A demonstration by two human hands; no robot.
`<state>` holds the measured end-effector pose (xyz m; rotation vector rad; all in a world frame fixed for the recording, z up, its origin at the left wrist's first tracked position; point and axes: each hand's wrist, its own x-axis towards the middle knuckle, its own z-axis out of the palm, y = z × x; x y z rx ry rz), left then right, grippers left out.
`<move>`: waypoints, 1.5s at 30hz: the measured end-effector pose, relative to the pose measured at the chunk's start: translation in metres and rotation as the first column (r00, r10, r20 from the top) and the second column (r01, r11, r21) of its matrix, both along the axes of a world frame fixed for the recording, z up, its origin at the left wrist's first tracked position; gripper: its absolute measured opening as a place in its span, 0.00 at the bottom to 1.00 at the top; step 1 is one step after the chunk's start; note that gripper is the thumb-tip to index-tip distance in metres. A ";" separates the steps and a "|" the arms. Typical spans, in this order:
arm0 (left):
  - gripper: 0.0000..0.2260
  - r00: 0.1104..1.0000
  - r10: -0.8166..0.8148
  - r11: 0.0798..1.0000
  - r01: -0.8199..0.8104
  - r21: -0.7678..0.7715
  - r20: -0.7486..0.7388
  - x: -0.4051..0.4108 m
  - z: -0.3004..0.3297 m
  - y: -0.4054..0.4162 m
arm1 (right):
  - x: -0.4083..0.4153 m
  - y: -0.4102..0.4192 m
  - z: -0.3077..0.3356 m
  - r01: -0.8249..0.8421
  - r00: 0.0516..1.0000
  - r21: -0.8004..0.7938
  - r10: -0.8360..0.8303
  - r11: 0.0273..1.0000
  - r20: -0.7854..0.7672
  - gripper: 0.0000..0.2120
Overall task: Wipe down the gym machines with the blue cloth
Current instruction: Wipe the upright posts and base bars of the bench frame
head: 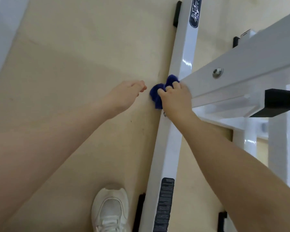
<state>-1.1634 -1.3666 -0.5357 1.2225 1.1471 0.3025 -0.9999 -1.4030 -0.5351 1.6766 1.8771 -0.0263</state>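
A white steel gym machine frame has a long base rail [182, 64] lying on the floor from top to bottom of the view. A second white beam [241, 71] slants up to the right from it. My right hand [176, 99] grips the bunched blue cloth [156, 94] and presses it against the base rail where the two beams meet. My left hand [127, 96] hovers just left of the cloth with loosely curled fingers, holding nothing.
The floor [74, 72] is pale beige. My white sneaker [110, 210] stands left of the rail at the bottom. Black rubber feet [177, 14] sit under the rail ends. A black end cap [279, 101] closes a raised tube at right, with more white uprights behind.
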 end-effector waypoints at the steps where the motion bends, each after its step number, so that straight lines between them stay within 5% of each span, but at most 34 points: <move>1: 0.17 1.000 -0.011 1.000 0.011 0.010 -0.018 -0.005 -0.004 -0.002 | -0.003 -0.010 -0.013 -0.047 0.998 -0.064 0.045 0.997 -0.035 0.13; 8: 0.16 0.997 -0.027 0.999 0.025 -0.031 -0.067 -0.020 -0.014 -0.016 | -0.023 -0.099 -0.032 -0.266 0.955 -0.404 0.184 0.875 -0.232 0.13; 11: 0.16 0.996 -0.063 0.998 0.062 -0.022 -0.056 -0.011 -0.011 -0.025 | -0.005 -0.058 -0.030 -0.269 0.962 -0.175 0.257 0.947 -0.088 0.05; 14: 0.14 0.993 -0.112 0.994 0.112 -0.007 -0.031 -0.003 -0.012 -0.037 | -0.010 -0.065 -0.027 -0.139 0.989 0.026 0.140 0.990 -0.053 0.03; 17: 0.15 0.994 -0.110 0.994 0.109 -0.027 -0.008 0.000 -0.013 -0.052 | -0.041 -0.147 -0.034 -0.165 0.958 -0.236 0.099 0.958 -0.269 0.11; 20: 0.17 0.991 -0.136 0.990 0.136 -0.046 0.001 0.002 -0.014 -0.069 | -0.057 -0.184 -0.018 -0.170 0.956 -0.393 0.056 0.904 -0.287 0.17; 24: 0.16 0.984 -0.173 0.979 0.176 -0.105 0.037 0.001 -0.016 -0.092 | -0.041 -0.153 -0.017 -0.034 0.978 -0.155 0.001 0.987 -0.208 0.23; 27: 0.17 0.986 -0.162 0.980 0.164 -0.112 0.029 -0.004 -0.015 -0.105 | -0.053 -0.178 -0.018 0.074 0.968 -0.218 -0.122 0.973 -0.217 0.21; 31: 0.15 0.992 -0.114 0.971 0.121 -0.208 0.049 0.001 -0.012 -0.123 | -0.073 -0.249 -0.005 -0.115 0.955 -0.337 0.011 0.934 -0.296 0.08; 34: 0.12 0.991 -0.128 0.966 0.135 -0.221 0.044 0.010 -0.016 -0.151 | -0.053 -0.250 -0.001 -0.187 0.921 -0.163 0.115 0.969 -0.373 0.06; 36: 0.11 0.991 -0.116 0.960 0.130 -0.249 0.072 0.018 -0.018 -0.168 | -0.045 -0.232 -0.003 -0.047 0.923 0.045 0.060 0.998 -0.379 0.13; 39: 0.16 0.989 -0.110 0.938 0.135 -0.320 0.094 0.016 -0.020 -0.190 | -0.049 -0.243 -0.009 0.044 0.946 0.146 0.005 0.988 -0.324 0.19; 45: 0.24 0.948 -0.310 0.889 0.314 -0.334 0.066 0.009 -0.028 -0.213 | -0.055 -0.333 -0.005 -0.244 0.831 -0.004 0.207 0.970 -0.517 0.14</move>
